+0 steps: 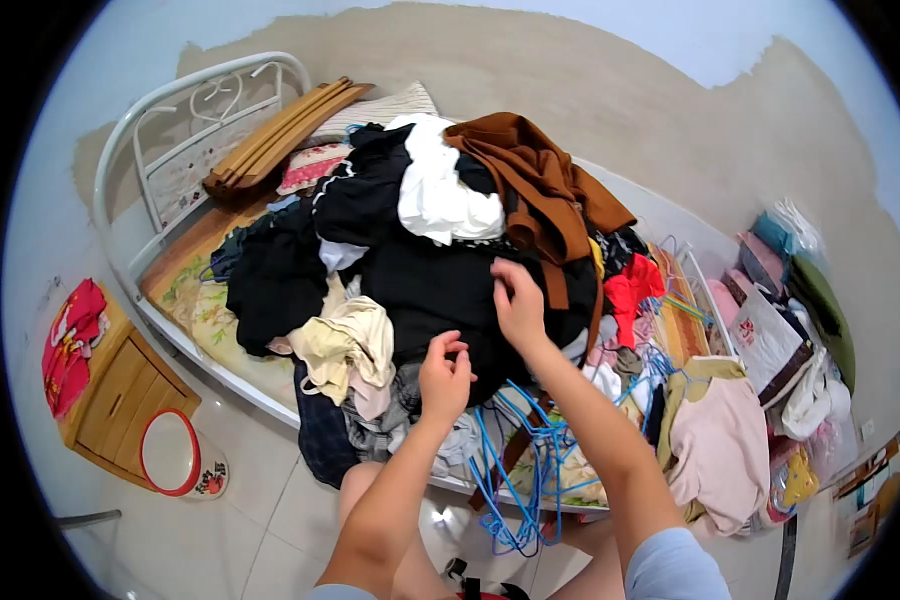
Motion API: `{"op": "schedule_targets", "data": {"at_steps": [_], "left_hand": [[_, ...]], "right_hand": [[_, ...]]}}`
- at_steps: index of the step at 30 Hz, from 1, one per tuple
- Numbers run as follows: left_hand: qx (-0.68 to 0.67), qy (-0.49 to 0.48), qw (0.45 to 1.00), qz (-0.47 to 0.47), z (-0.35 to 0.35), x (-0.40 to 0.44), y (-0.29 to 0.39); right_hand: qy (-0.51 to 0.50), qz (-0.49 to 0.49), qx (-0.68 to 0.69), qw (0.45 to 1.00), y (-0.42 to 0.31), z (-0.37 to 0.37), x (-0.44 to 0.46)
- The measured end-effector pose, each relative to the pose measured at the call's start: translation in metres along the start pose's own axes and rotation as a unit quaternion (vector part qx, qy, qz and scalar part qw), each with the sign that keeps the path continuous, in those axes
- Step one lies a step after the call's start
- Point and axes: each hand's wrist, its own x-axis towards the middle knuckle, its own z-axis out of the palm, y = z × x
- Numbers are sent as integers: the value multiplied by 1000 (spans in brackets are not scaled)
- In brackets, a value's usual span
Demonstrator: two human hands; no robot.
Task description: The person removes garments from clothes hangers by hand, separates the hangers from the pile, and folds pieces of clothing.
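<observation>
A large heap of clothes covers the bed, with a black garment (420,290) spread in its middle. Over the near edge of that black cloth is my left hand (446,378), its fingers loosely bent and nothing visible in them. My right hand (519,308) hovers above or rests on the same cloth, a little farther forward; its fingers are curved and apart, also without anything visible in them. Whether either hand touches the fabric is hard to tell. A cream garment (345,340) lies left of my left hand. Beyond are a white garment (445,195) and a brown coat (540,180).
Blue hangers (530,460) hang in a tangle over the bed's near edge. To the right are a red cloth (633,295) and a pink garment (720,440). At left stand a wooden cabinet (120,400) and a red-rimmed bucket (205,470), near the white bed frame (120,220).
</observation>
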Motion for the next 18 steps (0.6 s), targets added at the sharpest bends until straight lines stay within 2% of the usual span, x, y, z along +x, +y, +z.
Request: {"op": "schedule_targets", "data": {"at_steps": [1, 3, 5, 7, 8, 11, 13, 15, 18], "left_hand": [[-19, -8, 1000, -15, -2, 3, -2], [-18, -29, 999, -18, -8, 8, 0], [-38, -48, 997, -46, -14, 12, -2], [-44, -55, 995, -66, -20, 17, 2], [-34, -62, 995, -76, -25, 20, 0], [-42, -64, 991, -111, -36, 29, -3], [-89, -53, 984, -143, -43, 35, -5], [-150, -8, 976, -159, -47, 39, -2], [-211, 32, 962, -171, -51, 41, -2]], "right_hand": [[-11, -5, -21, 1000, 11, 15, 20], [28, -63, -163, 984, 26, 42, 50], [-45, 79, -227, 970, 30, 55, 67], [-101, 173, -268, 942, 50, 73, 71], [-132, 175, -277, 936, 62, 78, 68], [-114, 134, -281, 943, 52, 84, 46], [-53, 111, -186, 975, 41, 80, 25], [-25, 133, -127, 983, 19, 66, 0], [-32, 138, -68, 988, -31, 41, -53]]}}
